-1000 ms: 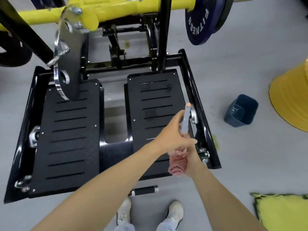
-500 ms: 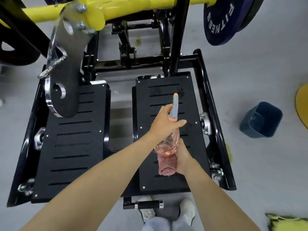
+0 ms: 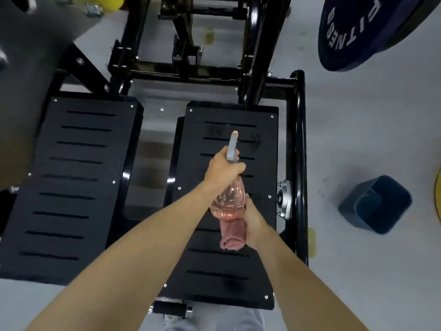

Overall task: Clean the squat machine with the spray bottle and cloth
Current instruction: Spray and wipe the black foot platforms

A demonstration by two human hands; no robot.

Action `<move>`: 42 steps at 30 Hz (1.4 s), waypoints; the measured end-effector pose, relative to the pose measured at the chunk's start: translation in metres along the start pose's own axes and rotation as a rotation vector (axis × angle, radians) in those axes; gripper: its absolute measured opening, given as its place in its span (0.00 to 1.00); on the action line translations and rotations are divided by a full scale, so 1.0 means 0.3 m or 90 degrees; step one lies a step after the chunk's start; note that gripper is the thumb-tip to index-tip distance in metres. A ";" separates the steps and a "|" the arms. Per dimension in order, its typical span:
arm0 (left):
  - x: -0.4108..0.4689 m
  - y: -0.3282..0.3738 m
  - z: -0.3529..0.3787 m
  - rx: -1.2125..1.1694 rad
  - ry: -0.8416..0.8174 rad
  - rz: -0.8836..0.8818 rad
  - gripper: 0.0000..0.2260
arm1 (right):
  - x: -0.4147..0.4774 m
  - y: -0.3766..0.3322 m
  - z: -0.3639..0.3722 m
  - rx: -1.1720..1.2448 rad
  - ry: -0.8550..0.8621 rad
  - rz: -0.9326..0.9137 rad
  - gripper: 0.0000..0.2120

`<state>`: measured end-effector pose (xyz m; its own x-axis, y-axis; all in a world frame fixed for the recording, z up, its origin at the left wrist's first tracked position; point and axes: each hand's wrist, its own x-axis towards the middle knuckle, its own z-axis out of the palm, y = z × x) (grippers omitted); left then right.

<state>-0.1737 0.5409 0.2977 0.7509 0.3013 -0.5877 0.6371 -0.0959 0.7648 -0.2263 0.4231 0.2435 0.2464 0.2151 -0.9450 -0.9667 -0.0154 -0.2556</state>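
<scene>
Status: early, by my read. You're at the spray step and no wiping has begun.

- Your left hand (image 3: pixel 223 168) is wrapped round the neck of the spray bottle (image 3: pixel 230 199), over the middle of the right footplate (image 3: pixel 214 280). The nozzle points toward that plate's far end. Can't tell if a finger is on the trigger.
- Your right hand (image 3: pixel 254 220) grips the rolled cloth (image 3: pixel 232 237), fingers curled round it, right behind the bottle's base and above the plate's middle. The cloth isn't touching the plate. Whether that hand also steadies the bottle, can't tell.
- The bottle is held off the plate and tilted forward, with pink liquid inside.

Done: nothing I can confirm. No mist or wet sheen shows on the plate. The dull smudges (image 3: pixel 214 131) around its far slots look untouched.

Left, as I judge it:
1. Spray the far end of the right footplate and wipe the smudges.
2. Work back along the slots to the near edge.
3. Do the left footplate (image 3: pixel 71 187), which sits across the gap to the left. It shows no wipe marks either.
4. Do the side rail (image 3: pixel 299 163) on the plate's right edge, then the rest of the squat machine (image 3: pixel 186 65) frame beyond the far end.

The bin (image 3: pixel 374 204) is on the floor, well right of the plate. The weight plate (image 3: pixel 358 32) hangs beyond its far right corner.
</scene>
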 end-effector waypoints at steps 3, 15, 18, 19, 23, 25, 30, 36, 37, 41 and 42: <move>0.056 0.016 0.007 -0.032 0.022 -0.042 0.12 | 0.026 -0.066 -0.022 -0.086 0.038 0.005 0.27; 0.288 0.092 -0.103 -0.007 0.175 -0.220 0.10 | 0.072 -0.236 -0.029 -0.311 0.090 -0.023 0.09; 0.330 0.095 -0.132 0.016 0.188 -0.244 0.10 | 0.078 -0.262 -0.036 -0.321 0.091 0.005 0.10; 0.340 0.093 -0.140 0.019 0.189 -0.249 0.10 | 0.079 -0.269 -0.040 -0.325 0.088 0.018 0.10; 0.378 0.073 -0.155 0.018 0.194 -0.264 0.11 | 0.091 -0.292 -0.049 -0.337 0.085 0.036 0.11; 0.385 0.063 -0.152 0.037 0.199 -0.269 0.13 | 0.103 -0.293 -0.057 -0.339 0.088 0.028 0.10; 0.391 0.054 -0.127 0.062 0.194 -0.255 0.16 | 0.126 -0.280 -0.076 -0.326 0.092 0.031 0.09; 0.392 0.079 -0.041 0.105 0.166 -0.231 0.05 | 0.132 -0.254 -0.101 -0.306 0.119 0.011 0.09; 0.394 0.082 -0.024 0.100 0.157 -0.228 0.08 | 0.131 -0.250 -0.109 -0.296 0.122 0.004 0.09; 0.396 0.105 0.062 0.101 0.056 -0.216 0.19 | 0.126 -0.233 -0.144 -0.266 0.131 -0.009 0.08; 0.394 0.114 0.083 0.110 0.034 -0.203 0.20 | 0.123 -0.228 -0.153 -0.262 0.134 -0.006 0.07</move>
<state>-0.0588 0.5496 0.2478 0.5020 0.3903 -0.7718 0.8614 -0.1460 0.4865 -0.1478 0.3872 0.2167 0.3048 0.0146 -0.9523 -0.8665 -0.4107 -0.2837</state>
